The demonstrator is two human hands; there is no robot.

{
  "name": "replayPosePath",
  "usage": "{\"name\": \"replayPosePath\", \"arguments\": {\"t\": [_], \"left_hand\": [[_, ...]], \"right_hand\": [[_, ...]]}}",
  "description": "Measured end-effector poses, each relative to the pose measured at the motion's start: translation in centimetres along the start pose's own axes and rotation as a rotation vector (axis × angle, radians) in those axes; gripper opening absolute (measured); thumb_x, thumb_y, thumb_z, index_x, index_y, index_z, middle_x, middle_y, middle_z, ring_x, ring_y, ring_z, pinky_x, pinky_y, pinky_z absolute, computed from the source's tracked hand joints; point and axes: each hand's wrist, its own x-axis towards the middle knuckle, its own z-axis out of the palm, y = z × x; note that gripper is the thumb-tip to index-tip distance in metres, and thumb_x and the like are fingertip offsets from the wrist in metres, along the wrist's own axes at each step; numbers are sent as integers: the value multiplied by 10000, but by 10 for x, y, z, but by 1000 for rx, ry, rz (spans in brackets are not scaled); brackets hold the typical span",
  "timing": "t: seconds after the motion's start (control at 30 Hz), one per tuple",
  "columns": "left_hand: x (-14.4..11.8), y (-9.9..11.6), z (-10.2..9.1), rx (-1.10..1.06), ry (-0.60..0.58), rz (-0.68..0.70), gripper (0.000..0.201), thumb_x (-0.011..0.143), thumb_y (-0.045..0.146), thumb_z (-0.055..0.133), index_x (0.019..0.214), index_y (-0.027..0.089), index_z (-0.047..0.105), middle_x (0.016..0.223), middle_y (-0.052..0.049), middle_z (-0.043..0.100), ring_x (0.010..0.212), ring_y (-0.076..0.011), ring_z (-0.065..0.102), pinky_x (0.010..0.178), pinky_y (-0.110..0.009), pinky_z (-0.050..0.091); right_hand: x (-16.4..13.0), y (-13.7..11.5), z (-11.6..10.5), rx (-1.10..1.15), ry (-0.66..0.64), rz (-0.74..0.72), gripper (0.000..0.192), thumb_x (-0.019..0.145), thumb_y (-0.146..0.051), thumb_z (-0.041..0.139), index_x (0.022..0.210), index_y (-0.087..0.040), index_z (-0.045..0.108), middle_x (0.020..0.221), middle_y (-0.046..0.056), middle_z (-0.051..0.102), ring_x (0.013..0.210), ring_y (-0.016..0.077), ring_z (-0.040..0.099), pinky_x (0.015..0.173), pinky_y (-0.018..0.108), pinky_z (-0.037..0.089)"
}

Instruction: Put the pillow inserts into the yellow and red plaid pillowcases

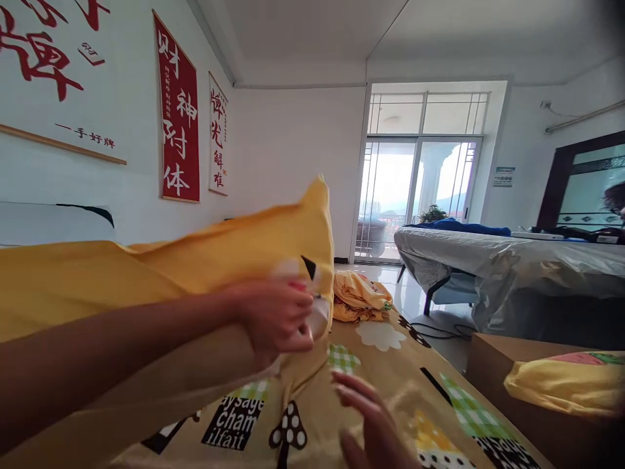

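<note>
My right hand (374,420), blurred, is cut off by the lower edge, while my left fist (280,316) hides part of the yellow cloth (239,244) behind it.

The single head-worn view looks forward and slightly down, past the near left hand (280,319) and right hand (368,420), toward a distant glass door (390,182).

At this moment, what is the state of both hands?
Left hand: closed, holding the yellow cloth.
Right hand: open, nothing seen in it, near the patterned sheet.
</note>
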Motion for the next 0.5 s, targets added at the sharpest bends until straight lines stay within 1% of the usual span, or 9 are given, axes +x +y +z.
{"name": "replayPosePath", "arguments": {"t": [0.07, 0.1, 0.13, 0.17, 0.23, 0.3, 0.37, 0.43, 0.5], "left_hand": [[24, 42, 41, -54, 58, 226, 240, 862, 249, 520, 651, 227, 632, 430, -4, 472, 455, -176, 463, 636, -335, 447], [31, 58, 56, -51, 51, 256, 260, 838, 224, 555, 584, 243, 605, 395, 5, 426, 425, -169, 441, 633, -335, 450], [33, 71, 66, -40, 32, 283, 258, 811, 201, 593, 558, 247, 598, 399, 9, 420, 421, -159, 437, 648, -333, 458], [33, 81, 71, -25, 23, 271, 247, 801, 196, 610, 560, 249, 608, 425, 2, 446, 445, -157, 461, 663, -331, 466], [20, 92, 70, 19, 56, 171, 186, 826, 201, 590, 666, 246, 673, 591, -33, 592, 583, -163, 553, 741, -327, 485], [-5, 99, 65, 57, 126, -45, 224, 876, 217, 512, 965, 251, 716, 959, -63, 703, 896, -184, 620, 879, -331, 470], [-40, 109, 69, 83, 154, -369, 430, 876, 219, 471, 1284, 288, 589, 1320, -36, 604, 1206, -213, 524, 1017, -367, 393], [-83, 124, 86, 101, 112, -756, 607, 833, 200, 470, 1431, 301, 439, 1473, -31, 472, 1342, -258, 416, 1057, -420, 340], [-130, 137, 112, 143, 43, -1037, 619, 815, 162, 446, 1426, 254, 449, 1467, -81, 477, 1326, -290, 443, 1017, -437, 365]], "right_hand": [[21, 15, -10, -98, 269, 150, 595, 878, -432, 563, 1440, -300, 419, 1474, 107, 453, 1365, 317, 408, 1042, 540, 416], [32, 26, -12, -114, 364, 229, 655, 870, -479, 568, 1458, -259, 380, 1504, 127, 407, 1393, 321, 358, 1087, 563, 348], [42, 40, -12, -77, 394, 310, 724, 843, -555, 577, 1456, -229, 372, 1507, 141, 398, 1400, 323, 341, 1110, 564, 310], [49, 56, -9, 21, 344, 395, 798, 800, -645, 579, 1436, -198, 395, 1481, 161, 428, 1384, 331, 363, 1108, 552, 317], [55, 89, 3, 320, 148, 591, 885, 699, -799, 555, 1314, -165, 520, 1325, 183, 578, 1265, 346, 503, 1013, 505, 437], [52, 116, 22, 579, 0, 733, 877, 614, -874, 546, 1132, -170, 625, 1116, 165, 687, 1079, 342, 626, 857, 456, 527], [46, 129, 42, 679, 5, 763, 815, 577, -871, 580, 1011, -185, 651, 991, 134, 718, 944, 315, 667, 770, 414, 544], [45, 124, 57, 664, 99, 736, 746, 589, -837, 606, 949, -185, 644, 930, 114, 720, 842, 282, 670, 708, 379, 540], [53, 105, 67, 618, 182, 722, 688, 622, -795, 620, 906, -169, 630, 884, 108, 714, 768, 259, 651, 646, 349, 522]]}}
